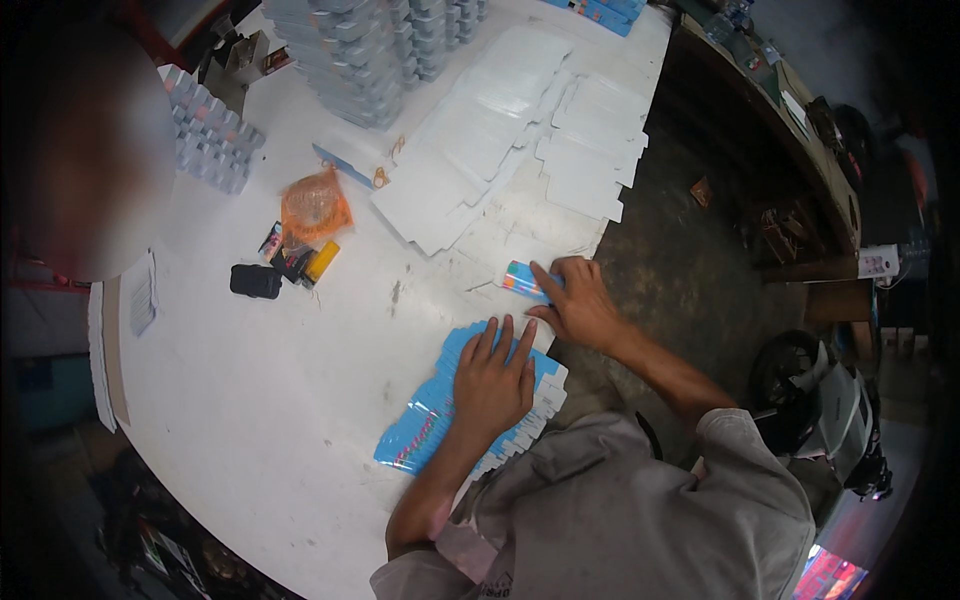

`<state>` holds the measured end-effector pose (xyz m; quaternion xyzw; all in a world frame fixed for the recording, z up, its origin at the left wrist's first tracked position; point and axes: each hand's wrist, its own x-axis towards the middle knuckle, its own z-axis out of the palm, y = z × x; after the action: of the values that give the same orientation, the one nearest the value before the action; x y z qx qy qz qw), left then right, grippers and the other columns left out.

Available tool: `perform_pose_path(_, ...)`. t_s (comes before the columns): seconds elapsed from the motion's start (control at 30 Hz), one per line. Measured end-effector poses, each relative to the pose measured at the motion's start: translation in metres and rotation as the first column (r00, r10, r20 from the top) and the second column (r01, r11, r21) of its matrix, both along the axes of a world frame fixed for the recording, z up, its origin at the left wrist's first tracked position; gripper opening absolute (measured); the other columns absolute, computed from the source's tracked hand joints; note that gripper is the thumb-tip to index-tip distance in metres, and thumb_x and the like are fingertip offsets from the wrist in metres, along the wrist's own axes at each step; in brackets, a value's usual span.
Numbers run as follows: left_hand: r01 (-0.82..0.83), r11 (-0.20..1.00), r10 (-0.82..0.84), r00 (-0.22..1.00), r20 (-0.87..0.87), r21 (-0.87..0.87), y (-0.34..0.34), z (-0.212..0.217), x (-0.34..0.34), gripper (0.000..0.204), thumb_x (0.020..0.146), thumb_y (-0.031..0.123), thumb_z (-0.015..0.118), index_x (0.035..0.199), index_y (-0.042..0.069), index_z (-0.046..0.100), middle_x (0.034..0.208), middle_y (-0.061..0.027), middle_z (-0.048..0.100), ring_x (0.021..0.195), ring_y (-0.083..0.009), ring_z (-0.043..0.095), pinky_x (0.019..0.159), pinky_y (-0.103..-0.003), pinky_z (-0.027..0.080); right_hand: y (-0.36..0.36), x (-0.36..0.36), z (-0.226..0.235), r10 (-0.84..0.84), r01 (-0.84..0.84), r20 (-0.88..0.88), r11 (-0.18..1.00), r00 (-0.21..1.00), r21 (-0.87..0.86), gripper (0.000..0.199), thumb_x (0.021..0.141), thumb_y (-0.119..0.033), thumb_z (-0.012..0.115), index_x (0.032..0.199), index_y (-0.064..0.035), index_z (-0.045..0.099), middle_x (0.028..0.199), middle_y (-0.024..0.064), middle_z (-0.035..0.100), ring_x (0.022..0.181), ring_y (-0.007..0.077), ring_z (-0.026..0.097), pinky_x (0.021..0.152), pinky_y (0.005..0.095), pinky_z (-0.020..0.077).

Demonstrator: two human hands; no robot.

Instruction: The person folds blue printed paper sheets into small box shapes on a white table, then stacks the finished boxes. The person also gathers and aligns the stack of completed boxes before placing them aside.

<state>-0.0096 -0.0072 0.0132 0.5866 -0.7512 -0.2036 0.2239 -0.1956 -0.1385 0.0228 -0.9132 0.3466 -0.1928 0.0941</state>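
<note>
My left hand (493,388) lies flat, fingers stretched out, on a fanned row of overlapping blue printed carton blanks (410,432) at the near edge of the table. White tabs of the blanks stick out along their right side. Just beyond, my right hand (582,305) grips a small flat blue carton (520,281) with multicoloured print, by its right end. Its index finger rests on top and the thumb is at the near side. The carton's far left end shows; the part under the fingers is hidden.
White flat blanks (490,110) lie overlapped at the far side, beside tall stacks of pale cartons (340,60). An orange plastic bag (317,207), a black pouch (255,281) and a yellow item (321,262) sit left of centre. A blurred person is at far left; a motorcycle (835,420) stands right.
</note>
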Motion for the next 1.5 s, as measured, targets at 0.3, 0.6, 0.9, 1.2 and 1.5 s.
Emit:
perform_pose_path(0.3, 0.047, 0.999, -0.045, 0.989, 0.142, -0.006, -0.001, 0.011, 0.004, 0.063, 0.1, 0.035, 0.058, 0.149, -0.004, 0.052, 0.16, -0.0249, 0.046, 0.152, -0.0424, 0.036, 0.126, -0.061, 0.019, -0.034, -0.015, -0.02, -0.226, 0.231, -0.064, 0.968, 0.972, 0.094, 0.029, 0.09, -0.01, 0.069, 0.118, -0.005, 0.073, 0.1, 0.0203, 0.075, 0.096, 0.0389, 0.071, 0.097, 0.047, 0.0533)
perform_pose_path(0.6, 0.02, 0.999, -0.02, 1.0, -0.008, -0.031, -0.005, 0.004, 0.004, 0.053, 0.103, 0.032, 0.057, 0.146, 0.0, 0.059, 0.15, -0.0256, 0.057, 0.146, -0.0417, 0.047, 0.121, -0.054, 0.033, -0.049, -0.018, -0.01, -0.134, 0.132, 0.002, 0.981, 0.991, 0.141, 0.038, 0.096, -0.016, 0.071, 0.131, -0.0025, 0.066, 0.114, 0.0214, 0.061, 0.096, 0.0371, 0.06, 0.086, 0.0471, 0.0492)
perform_pose_path(0.9, 0.036, 0.996, -0.018, 0.979, 0.201, -0.087, -0.001, 0.009, -0.004, 0.066, 0.1, 0.023, 0.055, 0.16, 0.0, 0.037, 0.166, -0.0331, 0.028, 0.153, -0.0505, 0.029, 0.125, -0.063, 0.02, 0.025, 0.012, 0.017, -0.109, -0.065, 0.211, 0.732, 0.971, 0.678, 0.021, 0.094, -0.006, 0.068, 0.113, 0.0027, 0.067, 0.091, 0.0261, 0.07, 0.08, 0.041, 0.072, 0.069, 0.0465, 0.0533)
perform_pose_path(1.2, 0.024, 0.999, -0.022, 0.996, 0.084, -0.022, 0.0, 0.012, 0.001, 0.069, 0.101, 0.026, 0.053, 0.158, -0.009, 0.033, 0.164, -0.0389, 0.024, 0.154, -0.0554, 0.023, 0.125, -0.064, 0.017, -0.023, -0.011, 0.049, -0.127, 0.174, 0.173, 0.94, 0.977, -0.292, 0.017, 0.095, -0.003, 0.066, 0.111, -0.0038, 0.073, 0.081, 0.0103, 0.069, 0.064, 0.0289, 0.063, 0.064, 0.039, 0.0488)
perform_pose_path(1.5, 0.059, 0.998, -0.055, 0.98, 0.193, -0.014, 0.002, 0.014, 0.0, 0.085, 0.086, 0.022, 0.068, 0.158, -0.006, 0.034, 0.165, -0.0332, 0.028, 0.154, -0.0512, 0.027, 0.126, -0.065, 0.017, 0.042, 0.018, 0.023, -0.15, 0.065, 0.04, 0.633, 0.988, 0.772, 0.019, 0.093, -0.006, 0.068, 0.108, 0.0038, 0.073, 0.094, 0.0249, 0.072, 0.085, 0.042, 0.073, 0.073, 0.0452, 0.0572)
